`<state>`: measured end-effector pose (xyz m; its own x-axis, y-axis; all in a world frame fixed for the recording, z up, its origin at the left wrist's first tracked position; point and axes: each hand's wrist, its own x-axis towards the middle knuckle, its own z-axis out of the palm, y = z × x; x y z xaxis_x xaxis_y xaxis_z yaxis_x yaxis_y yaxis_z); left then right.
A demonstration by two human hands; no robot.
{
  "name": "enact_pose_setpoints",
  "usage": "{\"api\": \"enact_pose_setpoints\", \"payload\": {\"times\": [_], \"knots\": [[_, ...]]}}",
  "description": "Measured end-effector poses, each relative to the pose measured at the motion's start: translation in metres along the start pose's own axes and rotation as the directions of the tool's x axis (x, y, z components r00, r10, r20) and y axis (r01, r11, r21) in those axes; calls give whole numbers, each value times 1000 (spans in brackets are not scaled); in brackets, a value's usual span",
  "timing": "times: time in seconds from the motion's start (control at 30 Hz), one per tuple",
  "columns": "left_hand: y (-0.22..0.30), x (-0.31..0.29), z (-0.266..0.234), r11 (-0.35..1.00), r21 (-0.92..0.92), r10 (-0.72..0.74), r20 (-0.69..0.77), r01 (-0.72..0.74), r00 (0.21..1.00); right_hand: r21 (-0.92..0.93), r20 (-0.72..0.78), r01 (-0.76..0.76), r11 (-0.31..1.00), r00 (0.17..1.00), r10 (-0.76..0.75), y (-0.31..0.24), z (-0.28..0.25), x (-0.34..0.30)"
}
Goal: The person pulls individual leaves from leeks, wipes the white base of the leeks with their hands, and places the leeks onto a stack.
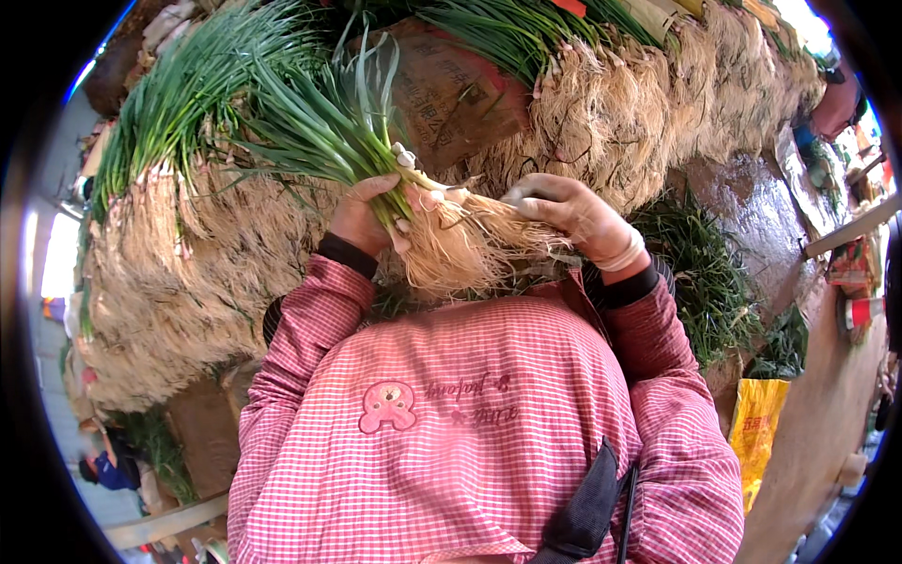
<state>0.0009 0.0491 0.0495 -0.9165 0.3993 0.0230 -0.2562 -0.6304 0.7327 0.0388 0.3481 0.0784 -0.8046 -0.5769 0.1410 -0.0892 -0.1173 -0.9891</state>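
Note:
A bunch of green garlic is held in front of my chest, its long green leaves pointing up and left. My left hand is closed around the stems just above the small pale bulbs. Long straw-coloured roots hang down and spread to the right from those bulbs. At their right end my right hand is closed, thumb and fingers pinching a strand of the roots. A band circles the right wrist.
Rooted green garlic lies in a large heap on the left and another heap at the far right. Between them is a brown printed sheet. Loose green leaves lie right of my arm, near a yellow bag.

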Motion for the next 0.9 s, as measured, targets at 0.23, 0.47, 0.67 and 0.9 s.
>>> {"api": "enact_pose_setpoints", "payload": {"times": [0.23,0.47,0.67,0.9], "knots": [[5,-2,27,982,184,54,-43,-45,998,461,-164,370,807,929,-333,-32,-38,-47],[5,10,28,986,164,35,-155,-9,987,-706,-84,208,677,925,-371,-13,20,-10],[5,11,29,998,51,30,-193,-21,981,99,-225,-131,986,963,151,-31,6,-36],[-1,15,22,986,165,27,-233,12,972,-75,-187,293,953,935,-302,-42,-6,-55]]}}
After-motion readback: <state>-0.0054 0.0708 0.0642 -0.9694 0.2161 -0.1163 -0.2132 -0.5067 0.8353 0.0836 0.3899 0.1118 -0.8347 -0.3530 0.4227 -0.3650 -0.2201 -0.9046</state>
